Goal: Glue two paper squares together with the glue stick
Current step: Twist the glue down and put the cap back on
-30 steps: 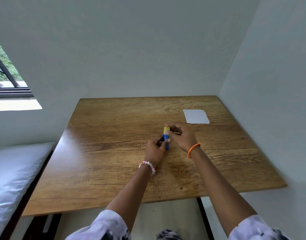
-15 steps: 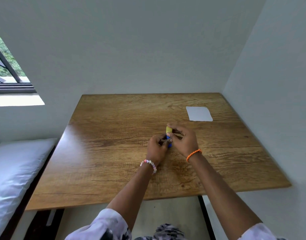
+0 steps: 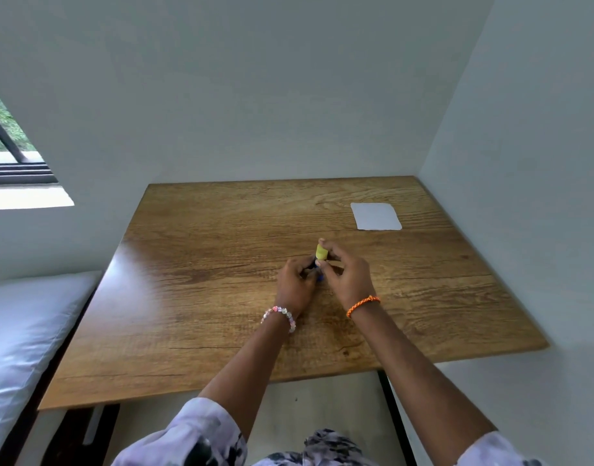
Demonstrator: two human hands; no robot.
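Note:
Both my hands meet over the middle of the wooden table (image 3: 204,297). My left hand (image 3: 293,285) is closed around the blue body of the glue stick (image 3: 319,277), most of which is hidden by my fingers. My right hand (image 3: 347,275) pinches the yellow cap (image 3: 321,252) at the stick's top end. I cannot tell whether the cap is still seated on the stick. A white paper square (image 3: 376,216) lies flat at the far right of the table, well apart from my hands. It looks like one stack; a second sheet cannot be told apart.
White walls close in behind and to the right of the table. A bed with a white sheet (image 3: 23,331) runs along the left side. A window (image 3: 10,153) is at the upper left. The table's near edge lies just above my sleeves.
My hands have stayed together on the glue stick. The yellow cap now shows more in my right fingers, while less of the blue body is visible. The view has shifted slightly.

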